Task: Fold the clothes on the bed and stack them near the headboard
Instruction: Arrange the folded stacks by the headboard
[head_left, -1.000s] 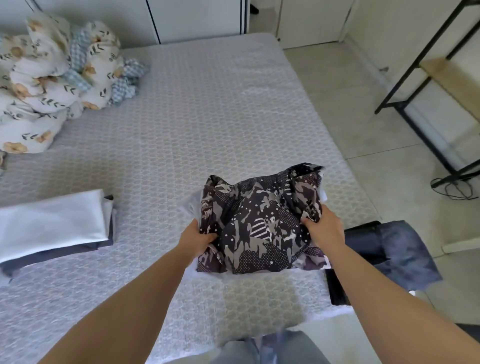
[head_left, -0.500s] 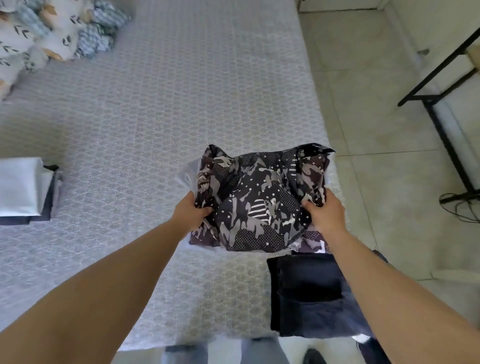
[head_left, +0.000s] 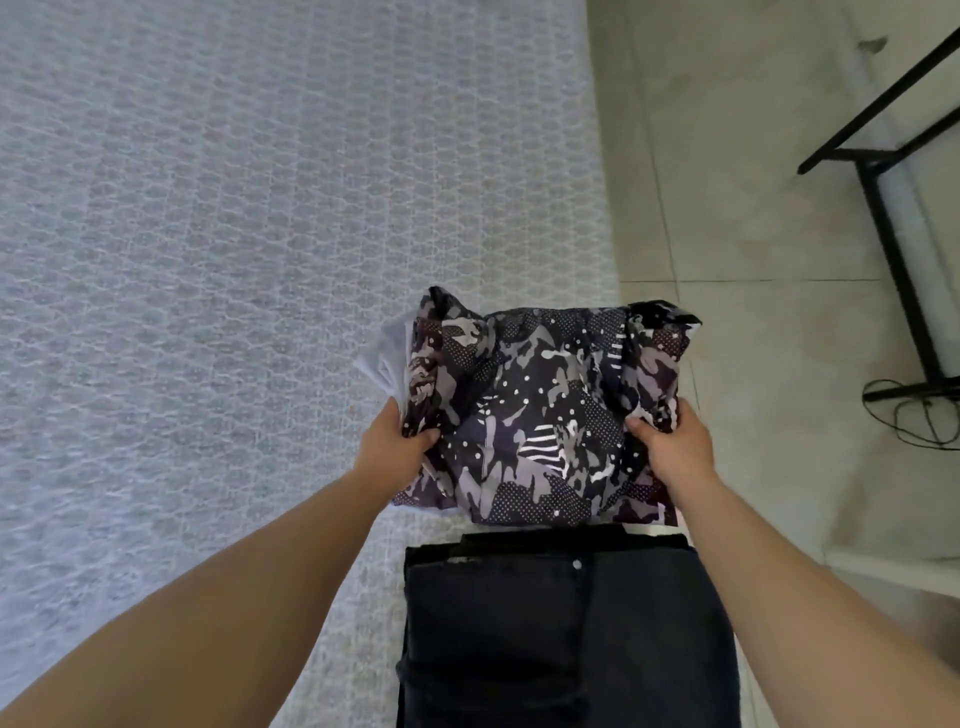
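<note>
1. Head view: left hand (head_left: 397, 447) and right hand (head_left: 675, 452) each grip one side of a folded bundle, thumbs on top, fingers curled under and out of sight.
2. Bundle = camo-print garment (head_left: 540, 410) on top with a white garment (head_left: 384, 358) under it, only its edge showing at the left side. Whether anything else is sandwiched in, cannot tell.
3. Location: bundle is held over the right edge of the bed (head_left: 260, 260), partly over the floor (head_left: 753, 208). It looks lifted clear of the mattress, but I can't confirm that.
4. Dark jeans (head_left: 566, 623) lie folded just below the bundle, at the bed's near right corner.
5. Progress, my read: folding of these visible pieces looks done; the current step is carrying the bundle. Stacking is not done for it. Headboard is not in frame, so the stack state there is unknown.
6. Left to do, likely: place the bundle near the headboard, then move the jeans too.
7. Count: 2 hands, 1 camo garment, 1 white garment (at least), 1 pair of jeans, 1 bed.
8. Off-bed: 1 black metal frame (head_left: 893, 208) and 1 dark cable (head_left: 914, 410) on the floor at right.
</note>
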